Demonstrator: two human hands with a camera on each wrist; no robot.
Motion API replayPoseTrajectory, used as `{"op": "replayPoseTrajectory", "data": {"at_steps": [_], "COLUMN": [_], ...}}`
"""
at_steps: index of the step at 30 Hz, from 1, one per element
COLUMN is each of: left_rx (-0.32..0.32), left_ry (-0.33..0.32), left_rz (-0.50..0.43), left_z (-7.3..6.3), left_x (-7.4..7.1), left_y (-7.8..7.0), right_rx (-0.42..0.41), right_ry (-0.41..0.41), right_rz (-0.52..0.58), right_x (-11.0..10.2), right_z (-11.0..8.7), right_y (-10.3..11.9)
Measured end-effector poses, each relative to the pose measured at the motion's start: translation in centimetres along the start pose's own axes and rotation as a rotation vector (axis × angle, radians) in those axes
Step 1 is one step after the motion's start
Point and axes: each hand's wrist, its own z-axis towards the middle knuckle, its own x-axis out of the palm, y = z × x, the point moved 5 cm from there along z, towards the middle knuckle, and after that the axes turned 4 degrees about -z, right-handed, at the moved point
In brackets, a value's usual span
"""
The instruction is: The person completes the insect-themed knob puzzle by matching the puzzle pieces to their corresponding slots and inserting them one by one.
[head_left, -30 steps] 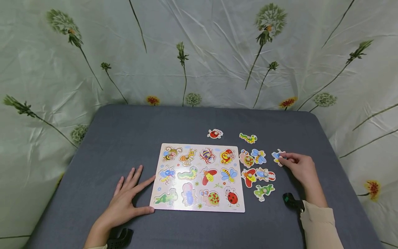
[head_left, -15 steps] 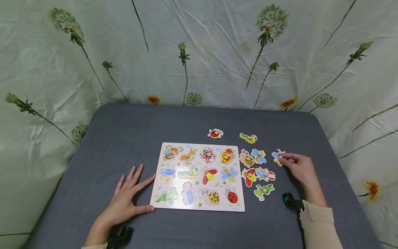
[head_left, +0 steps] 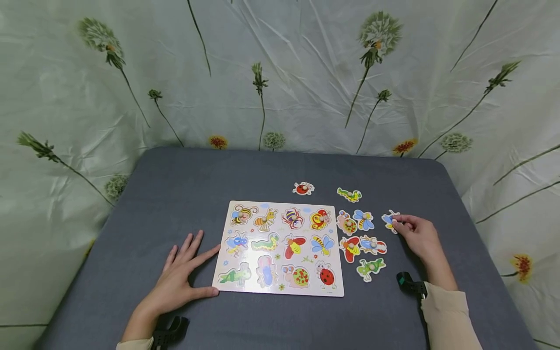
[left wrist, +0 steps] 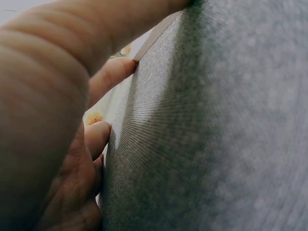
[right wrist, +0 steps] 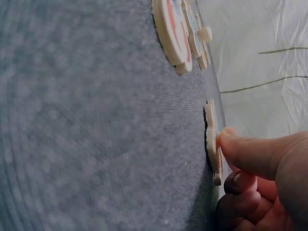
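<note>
My right hand (head_left: 421, 236) pinches the knob of a blue-winged insect puzzle piece (head_left: 388, 221) at the right of the table. In the right wrist view this piece (right wrist: 211, 139) lies flat on or very near the cloth, with the thumb at its knob. My left hand (head_left: 178, 272) lies spread on the cloth, thumb and index fingertips touching the left edge of the puzzle board (head_left: 302, 290). Knobbed pieces fill the board's top row; the two lower rows show printed insect recesses. The left wrist view shows the left hand (left wrist: 53, 96) with its fingertips on the cloth and board edge.
Loose pieces lie right of the board: a snail (head_left: 348, 224), a bee (head_left: 364, 220), a red-winged insect (head_left: 350, 249), a blue-and-red bug (head_left: 374, 245) and a grasshopper (head_left: 371, 268). Behind are a ladybug (head_left: 303, 188) and a caterpillar (head_left: 349, 195). A floral curtain (head_left: 306, 97) hangs beyond the table.
</note>
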Motion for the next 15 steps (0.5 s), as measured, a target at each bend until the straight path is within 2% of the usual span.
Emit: {"op": "replayPoseTrajectory", "data": {"at_steps": [9,15], "left_rx": [0.002,0.0], "left_ry": [0.002,0.004], "left_rz": [-0.007,-0.006], "left_z": [0.1,0.0], "left_x": [0.2,0.1], "left_y": [0.0,0.0], "right_rx": [0.0,-0.027], "right_ry": [0.019,0.024], "right_rz": [0.01,0.034], "right_x": [-0.2,-0.2], "right_z": [-0.2,-0.4], "right_y": [0.1,1.1]}}
